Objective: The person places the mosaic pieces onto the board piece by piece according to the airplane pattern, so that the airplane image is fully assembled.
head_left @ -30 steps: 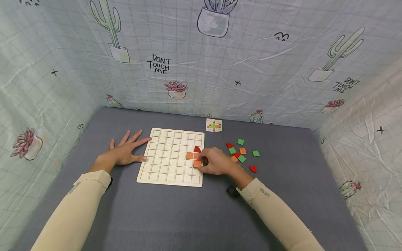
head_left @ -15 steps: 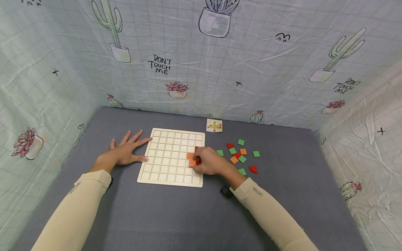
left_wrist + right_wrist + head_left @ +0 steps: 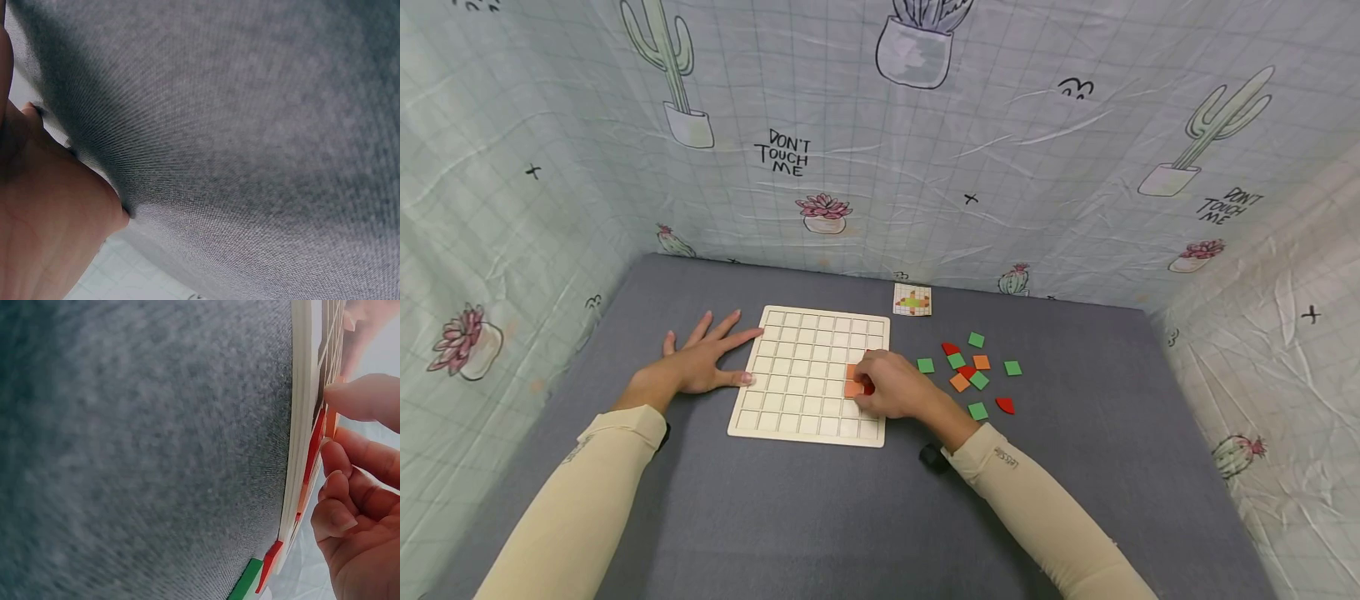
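Observation:
My left hand [image 3: 700,362] is spread flat on the table, its index fingertip and thumb touching the left edge of the cream grid board [image 3: 797,421]. At the board's right side, my right hand [image 3: 895,385] pinches an orange square tile [image 3: 852,389] between thumb and finger, down at the grid. Another orange tile [image 3: 851,370] lies just above it. A red piece [image 3: 315,444] on the board shows under the fingers in the right wrist view. The right hand hides the cells around it. In the left wrist view, the left hand [image 3: 56,206] rests against grey cloth.
Several loose tiles lie right of the board, among them a green square [image 3: 1012,367], an orange square [image 3: 981,362] and a red quarter-circle [image 3: 1005,406]. A small pattern card [image 3: 912,300] lies behind the board. Cactus-print cloth [image 3: 865,167] walls the table's back and sides.
My right hand has slid left along the board, carrying the orange tile about one cell over, beneath the other orange tile. Loose green tiles came into view behind it. The left hand stays put.

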Tool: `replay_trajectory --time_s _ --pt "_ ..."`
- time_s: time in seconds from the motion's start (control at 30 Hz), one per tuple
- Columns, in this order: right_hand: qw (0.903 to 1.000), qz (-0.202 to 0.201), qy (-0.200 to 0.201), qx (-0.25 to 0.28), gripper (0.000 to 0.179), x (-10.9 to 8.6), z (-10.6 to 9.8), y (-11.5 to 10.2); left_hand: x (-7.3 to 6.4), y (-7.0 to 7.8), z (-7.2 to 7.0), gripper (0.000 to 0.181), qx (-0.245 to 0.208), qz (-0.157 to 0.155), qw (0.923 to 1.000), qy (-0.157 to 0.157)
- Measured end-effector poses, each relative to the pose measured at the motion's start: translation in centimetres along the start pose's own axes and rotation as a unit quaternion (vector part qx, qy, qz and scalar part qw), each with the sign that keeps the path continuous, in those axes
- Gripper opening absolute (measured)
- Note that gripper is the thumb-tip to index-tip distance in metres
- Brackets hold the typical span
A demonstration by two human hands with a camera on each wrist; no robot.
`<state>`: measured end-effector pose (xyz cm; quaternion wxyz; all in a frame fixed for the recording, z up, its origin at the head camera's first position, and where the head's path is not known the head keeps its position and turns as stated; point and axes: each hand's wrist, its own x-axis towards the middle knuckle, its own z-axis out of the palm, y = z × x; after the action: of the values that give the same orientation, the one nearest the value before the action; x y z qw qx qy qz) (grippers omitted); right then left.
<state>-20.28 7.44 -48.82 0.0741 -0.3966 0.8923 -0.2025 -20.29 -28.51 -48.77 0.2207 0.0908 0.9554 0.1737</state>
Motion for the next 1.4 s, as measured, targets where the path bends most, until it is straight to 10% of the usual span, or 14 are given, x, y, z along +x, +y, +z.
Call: replay_trajectory --time_s 0.73,1.4 --pt "0.9984 0.0 0.032 0.048 0.01 -1.2 -1.7 1.4 -0.1 0.4 -0.4 0.094 0.0 0.005 1.0 -0.003" --pt "0.9787 0.14 0.062 0.137 0.029 -5.4 -4.2 8.5 -0.2 0.1 -0.1 0.096 -0.017 0.009 0.9998 0.004"
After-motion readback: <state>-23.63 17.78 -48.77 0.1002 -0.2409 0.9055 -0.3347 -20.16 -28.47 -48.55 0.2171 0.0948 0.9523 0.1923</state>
